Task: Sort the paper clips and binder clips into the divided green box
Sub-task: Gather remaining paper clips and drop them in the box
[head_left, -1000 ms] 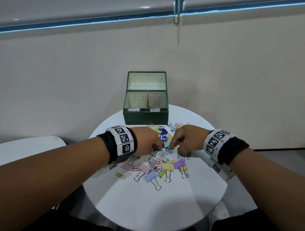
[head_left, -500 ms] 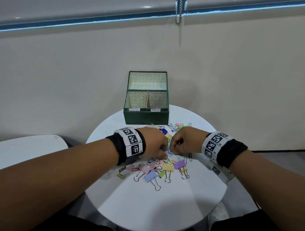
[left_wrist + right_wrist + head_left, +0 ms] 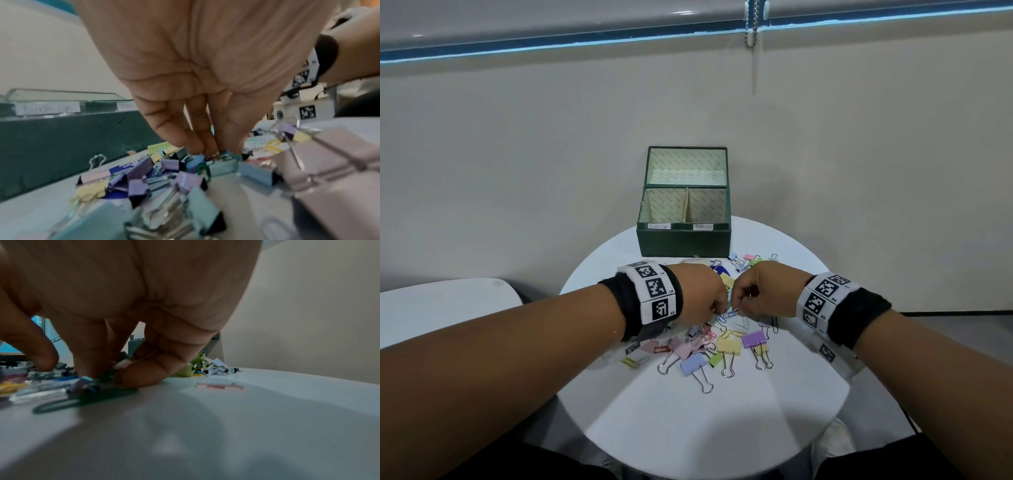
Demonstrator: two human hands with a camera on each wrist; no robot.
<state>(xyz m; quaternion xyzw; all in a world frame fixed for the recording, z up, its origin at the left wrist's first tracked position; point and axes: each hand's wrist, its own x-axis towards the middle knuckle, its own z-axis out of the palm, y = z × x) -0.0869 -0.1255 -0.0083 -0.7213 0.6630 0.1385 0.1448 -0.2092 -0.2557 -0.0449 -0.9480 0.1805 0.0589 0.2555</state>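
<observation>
A pile of pastel binder clips and paper clips lies mid-table in front of the divided green box, whose front bears two white labels. My left hand reaches down into the pile. Its bunched fingertips pinch the wire of a light blue binder clip. My right hand meets it from the right, fingers curled, and pinches a small wire clip; that grip is blurred in the right wrist view. A dark green paper clip lies flat under this hand.
The round white table is bare toward me. More clips lie just right of the box front, and a pink paper clip lies alone. A beige wall stands right behind the box. A second white surface sits at the left.
Both hands have drawn together over the pile, the left sliding right. Their fingertips now meet, and a clip shows pinched between them.
</observation>
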